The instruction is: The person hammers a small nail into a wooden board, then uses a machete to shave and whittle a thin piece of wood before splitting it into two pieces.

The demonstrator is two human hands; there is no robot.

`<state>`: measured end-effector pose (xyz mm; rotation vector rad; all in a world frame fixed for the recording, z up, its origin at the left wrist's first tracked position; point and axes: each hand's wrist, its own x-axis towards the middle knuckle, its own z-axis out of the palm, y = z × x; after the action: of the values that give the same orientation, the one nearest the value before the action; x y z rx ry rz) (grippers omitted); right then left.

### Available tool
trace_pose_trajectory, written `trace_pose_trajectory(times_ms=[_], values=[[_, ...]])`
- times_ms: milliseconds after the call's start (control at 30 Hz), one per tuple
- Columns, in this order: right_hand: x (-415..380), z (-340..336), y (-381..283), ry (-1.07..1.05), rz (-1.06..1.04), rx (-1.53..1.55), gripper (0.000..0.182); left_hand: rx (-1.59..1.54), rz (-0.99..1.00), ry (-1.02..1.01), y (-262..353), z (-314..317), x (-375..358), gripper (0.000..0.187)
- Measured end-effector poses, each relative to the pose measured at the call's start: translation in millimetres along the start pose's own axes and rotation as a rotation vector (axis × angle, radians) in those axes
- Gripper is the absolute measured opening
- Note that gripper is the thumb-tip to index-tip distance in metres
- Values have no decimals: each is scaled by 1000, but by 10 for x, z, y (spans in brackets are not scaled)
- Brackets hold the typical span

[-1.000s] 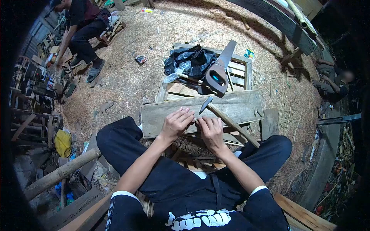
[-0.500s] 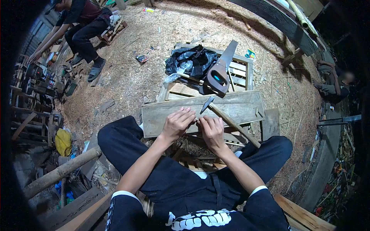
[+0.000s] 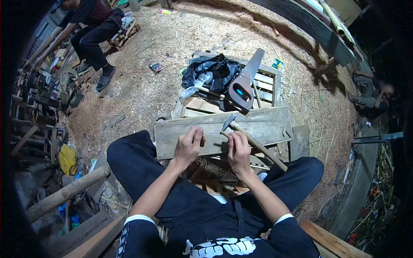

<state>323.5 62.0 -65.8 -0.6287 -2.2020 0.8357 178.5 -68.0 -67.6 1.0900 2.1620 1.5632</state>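
My left hand [image 3: 189, 146] is over the left part of a grey wooden board [image 3: 169, 138], its fingers curled closed; anything inside them is hidden. With thumb and fingers together, my right hand [image 3: 239, 151] pinches a small, thin light-coloured piece [image 3: 224, 134] near the board's middle. A hammer [image 3: 258, 145] lies aslant just right of that hand, its metal head on the board and its wooden handle reaching toward my right knee. Two small sticks [image 3: 285, 130] rest at the board's right end.
Beyond the board, a slatted wooden pallet [image 3: 278, 88] holds a handsaw [image 3: 251, 69] and a black plastic bag [image 3: 228, 69]. One person [image 3: 92, 34] sits at the upper left, another [image 3: 372, 92] at the far right. A bamboo pole [image 3: 69, 193] slants in at left.
My hands have moved apart; the left has drawn back leftward and its fingers have curled. The small piece now shows in my right fingers. The whole view has shifted slightly.
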Motion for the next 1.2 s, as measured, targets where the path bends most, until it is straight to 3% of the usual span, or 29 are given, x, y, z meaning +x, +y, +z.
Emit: trace_pose_trajectory(times_ms=[233, 300, 400, 633, 833, 1200], values=[[75, -23, 20, 27, -18, 34, 15, -112, -33, -133, 172, 108, 168, 20], [73, -69, -13, 29, -10, 56, 14, 77, 294, -146, 282, 88, 222, 37], [110, -118, -89, 54, -2, 91, 12, 29, 276, -178, 307, 106, 219, 49], [123, -273, -200, -10, 64, 198, 14, -21, 247, -150, 285, 114, 195, 29], [101, -340, -209, -48, 134, 313, 16, -188, 99, -115, 245, 175, 128, 22], [134, -515, -218, -54, 90, 291, 19, -248, 100, -138, 310, 229, 138, 20]])
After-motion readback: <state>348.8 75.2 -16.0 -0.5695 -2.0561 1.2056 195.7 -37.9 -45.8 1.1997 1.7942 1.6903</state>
